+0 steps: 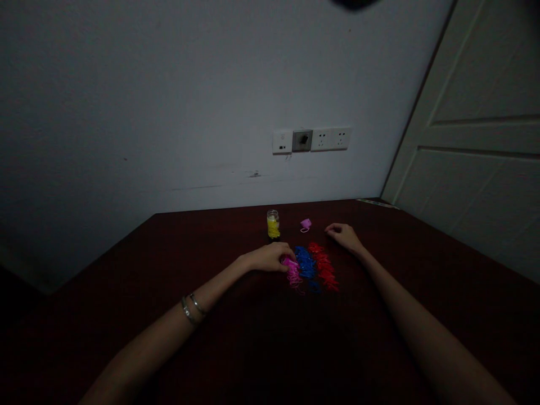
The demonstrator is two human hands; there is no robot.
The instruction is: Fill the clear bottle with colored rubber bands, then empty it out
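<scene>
My left hand (pixel 272 257) is at the top of a pile of small, thin pink pieces (pixel 293 275); thumb and fingers close around some of them. Their exact kind is too small and dark to tell. Right beside that pile lies a row of similar blue pieces (pixel 306 263), then a row of red pieces (pixel 324 267). My right hand (pixel 343 236) rests on the table beyond the red row, fingers loosely extended and nothing visible in them. Behind my left hand stands an uncapped glass jar (pixel 273 215) holding yellow pieces (pixel 273 228).
A pink lid (pixel 306 223) with a loop lies between the jar and my right hand. The dark red table (pixel 189 242) meets a wall with sockets (pixel 330 139) at the back. A panelled door (pixel 468 135) is at the right. The light is dim.
</scene>
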